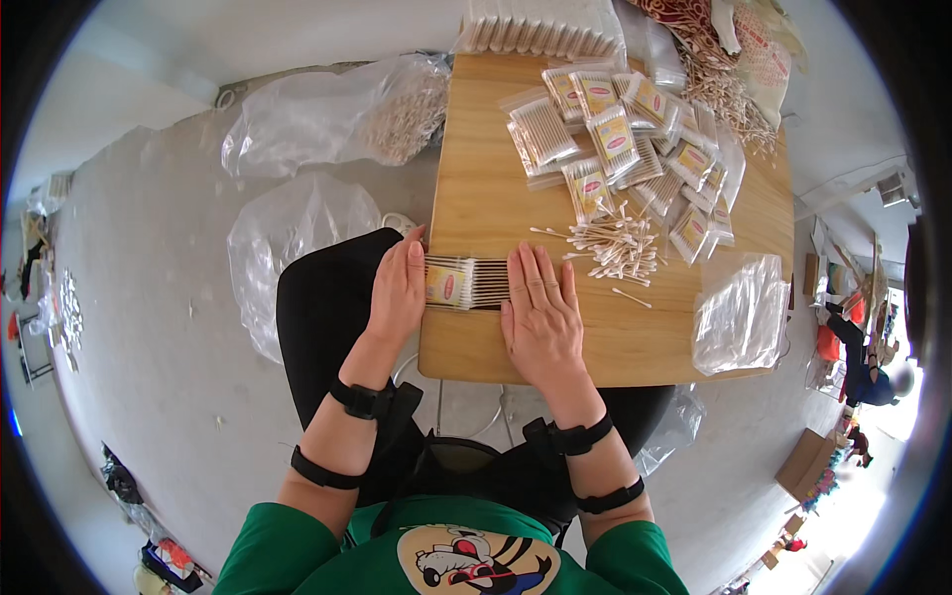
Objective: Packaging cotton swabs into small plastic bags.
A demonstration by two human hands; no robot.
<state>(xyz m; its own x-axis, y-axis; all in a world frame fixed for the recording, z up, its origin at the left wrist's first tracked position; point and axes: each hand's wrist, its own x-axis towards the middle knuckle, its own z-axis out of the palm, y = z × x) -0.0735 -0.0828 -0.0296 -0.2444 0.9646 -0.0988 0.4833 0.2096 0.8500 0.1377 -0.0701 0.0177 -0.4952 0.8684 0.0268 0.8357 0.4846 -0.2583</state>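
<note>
A flat row of cotton swabs [490, 284] lies across the near left corner of the wooden table. Over its left part sits a small clear packet with a yellow card [449, 286]. My left hand [399, 290] stands at the table's left edge, fingers stretched upward, its side against the left end of the packet. With fingers stretched out, my right hand [543, 312] lies flat over the right ends of the swabs. Whether the swabs are partly inside the packet is hard to make out. Just beyond my right hand is a loose pile of cotton swabs [620, 243].
Several filled swab packets [613, 139] are heaped farther back on the table [476, 178]. Empty clear bags [737, 312] lie at the right edge. More swabs [540, 35] stand bundled at the far end. Large plastic bags [302, 233] rest on the floor at left.
</note>
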